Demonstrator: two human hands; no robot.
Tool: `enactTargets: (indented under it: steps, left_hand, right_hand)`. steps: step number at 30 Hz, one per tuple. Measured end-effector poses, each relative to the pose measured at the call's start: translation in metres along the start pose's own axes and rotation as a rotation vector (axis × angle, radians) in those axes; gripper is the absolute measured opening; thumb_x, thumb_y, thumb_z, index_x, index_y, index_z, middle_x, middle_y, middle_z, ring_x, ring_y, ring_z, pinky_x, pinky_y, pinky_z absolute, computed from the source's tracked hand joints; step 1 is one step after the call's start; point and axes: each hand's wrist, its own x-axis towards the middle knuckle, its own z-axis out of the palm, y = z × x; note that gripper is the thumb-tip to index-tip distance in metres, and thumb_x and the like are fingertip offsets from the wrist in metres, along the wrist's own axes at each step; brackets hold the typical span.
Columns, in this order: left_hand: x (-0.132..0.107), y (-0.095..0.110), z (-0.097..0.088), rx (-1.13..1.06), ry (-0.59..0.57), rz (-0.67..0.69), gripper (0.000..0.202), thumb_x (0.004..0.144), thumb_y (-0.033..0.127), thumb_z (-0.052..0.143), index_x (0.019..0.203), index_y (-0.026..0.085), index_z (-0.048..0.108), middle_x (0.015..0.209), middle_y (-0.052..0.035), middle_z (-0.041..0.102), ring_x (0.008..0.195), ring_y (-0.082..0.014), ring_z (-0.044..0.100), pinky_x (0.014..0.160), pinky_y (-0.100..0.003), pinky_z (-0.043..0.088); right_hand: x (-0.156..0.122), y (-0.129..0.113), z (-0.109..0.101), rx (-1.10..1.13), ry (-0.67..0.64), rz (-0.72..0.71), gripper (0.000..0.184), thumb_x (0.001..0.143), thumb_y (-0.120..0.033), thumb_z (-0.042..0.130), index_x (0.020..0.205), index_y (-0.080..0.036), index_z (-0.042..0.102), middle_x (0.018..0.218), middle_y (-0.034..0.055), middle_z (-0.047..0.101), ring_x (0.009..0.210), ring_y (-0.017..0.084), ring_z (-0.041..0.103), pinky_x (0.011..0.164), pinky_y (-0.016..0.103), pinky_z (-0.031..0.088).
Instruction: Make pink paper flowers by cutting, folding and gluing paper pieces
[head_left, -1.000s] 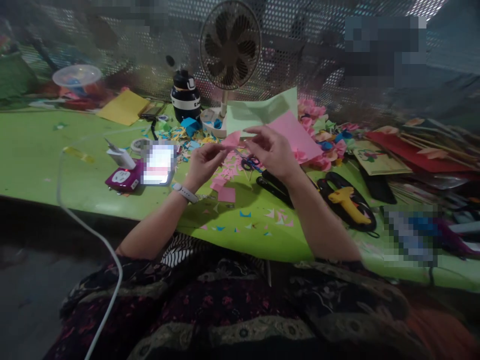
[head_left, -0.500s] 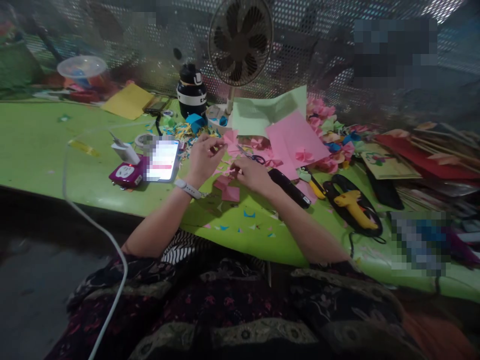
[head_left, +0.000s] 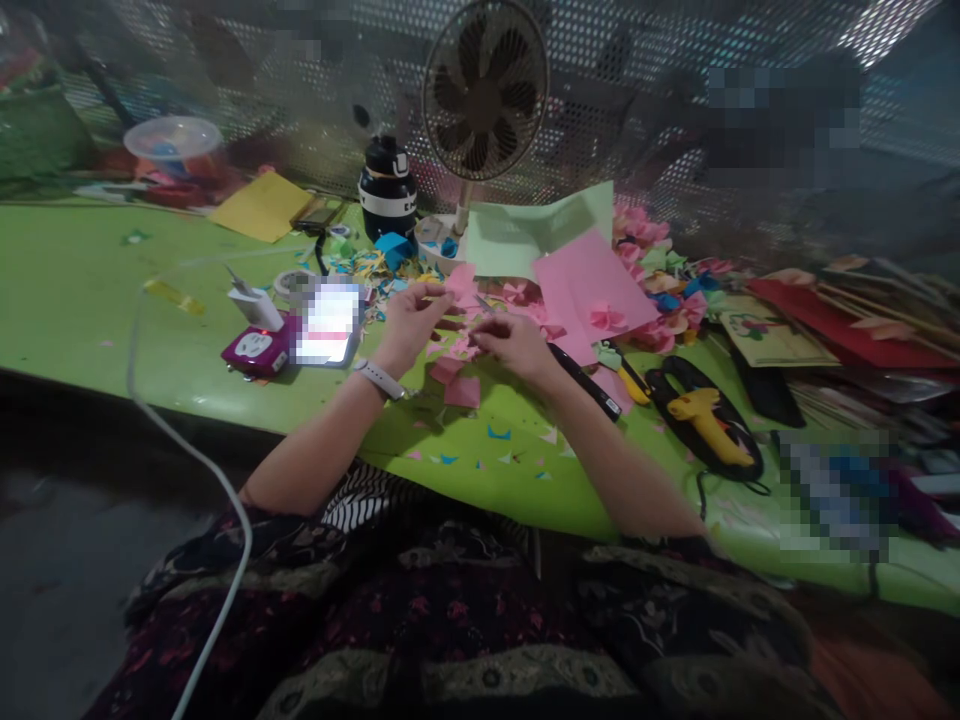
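I see one camera, worn on the person's head, looking forward and down. Its view begins near, at the patterned clothing (head_left: pixel 450 610), passes over the green table (head_left: pixel 82 290), and reaches far to the fan (head_left: pixel 486 100) and the perforated wall (head_left: pixel 600 110). On left and right its edges cut the table.

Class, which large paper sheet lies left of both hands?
The yellow sheet; the pale green sheet and pink sheet lie right of the left hand.

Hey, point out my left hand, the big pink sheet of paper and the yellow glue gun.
Left hand (head_left: pixel 412 324): head view, back of the hand.
Pink sheet (head_left: pixel 583 280): head view, bare middle of the paper.
Yellow glue gun (head_left: pixel 707 420): head view, middle of its body.
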Motion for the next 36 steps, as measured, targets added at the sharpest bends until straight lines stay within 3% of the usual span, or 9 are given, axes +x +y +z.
enactTargets:
  steps: [3, 7, 12, 21, 27, 36]
  left_hand:
    - [-0.002, -0.001, 0.002, -0.085, -0.025, -0.046, 0.017, 0.081, 0.031, 0.078, 0.086, 0.018, 0.069, 0.085, -0.0045, 0.077, 0.070, -0.0140, 0.074, 0.055, -0.021, 0.053]
    - [-0.005, -0.002, 0.004, -0.128, -0.037, -0.080, 0.014, 0.082, 0.027, 0.079, 0.085, 0.018, 0.068, 0.088, -0.0038, 0.076, 0.069, -0.0121, 0.072, 0.063, -0.024, 0.058]
    - [-0.008, -0.001, 0.006, -0.116, -0.067, -0.057, 0.010, 0.084, 0.023, 0.076, 0.087, 0.018, 0.069, 0.084, -0.0034, 0.075, 0.071, -0.0130, 0.073, 0.063, -0.024, 0.057]
    - [-0.011, -0.001, 0.007, -0.145, -0.142, -0.025, 0.019, 0.076, 0.019, 0.080, 0.092, 0.018, 0.069, 0.088, -0.0037, 0.076, 0.083, -0.0142, 0.074, 0.070, -0.023, 0.059]
    - [-0.011, -0.002, 0.006, -0.126, -0.184, -0.023, 0.026, 0.073, 0.016, 0.081, 0.095, 0.017, 0.068, 0.092, -0.0055, 0.077, 0.086, -0.0166, 0.075, 0.070, -0.026, 0.060]
    - [-0.011, -0.002, 0.006, -0.116, -0.138, -0.032, 0.026, 0.070, 0.018, 0.084, 0.091, 0.016, 0.068, 0.085, -0.0048, 0.077, 0.081, -0.0164, 0.075, 0.066, -0.025, 0.059]
  right_hand:
    - [-0.001, -0.004, -0.003, 0.444, 0.067, 0.121, 0.009, 0.079, -0.018, 0.077, 0.080, -0.019, 0.069, 0.073, -0.0003, 0.073, 0.062, 0.012, 0.067, 0.055, 0.022, 0.048]
    - [-0.003, -0.008, 0.002, 0.642, 0.112, 0.189, 0.020, 0.072, -0.023, 0.084, 0.082, -0.020, 0.067, 0.076, -0.0026, 0.073, 0.061, 0.008, 0.067, 0.049, 0.017, 0.042]
    - [-0.004, -0.008, 0.007, 0.675, 0.162, 0.234, 0.025, 0.067, -0.026, 0.086, 0.079, -0.021, 0.065, 0.068, -0.0061, 0.065, 0.053, 0.006, 0.056, 0.039, 0.016, 0.030]
    - [0.000, 0.004, 0.007, 0.729, 0.212, 0.212, 0.032, 0.064, -0.031, 0.087, 0.081, -0.023, 0.060, 0.069, -0.0058, 0.062, 0.054, 0.007, 0.052, 0.041, 0.019, 0.027]
    - [0.001, 0.007, 0.008, 0.710, 0.213, 0.215, 0.032, 0.065, -0.033, 0.087, 0.084, -0.023, 0.063, 0.069, -0.0055, 0.062, 0.056, 0.008, 0.053, 0.043, 0.020, 0.029]
    - [0.001, 0.009, 0.011, 0.642, 0.248, 0.229, 0.032, 0.067, -0.036, 0.086, 0.086, -0.025, 0.063, 0.074, -0.0031, 0.067, 0.059, 0.010, 0.057, 0.044, 0.021, 0.034]
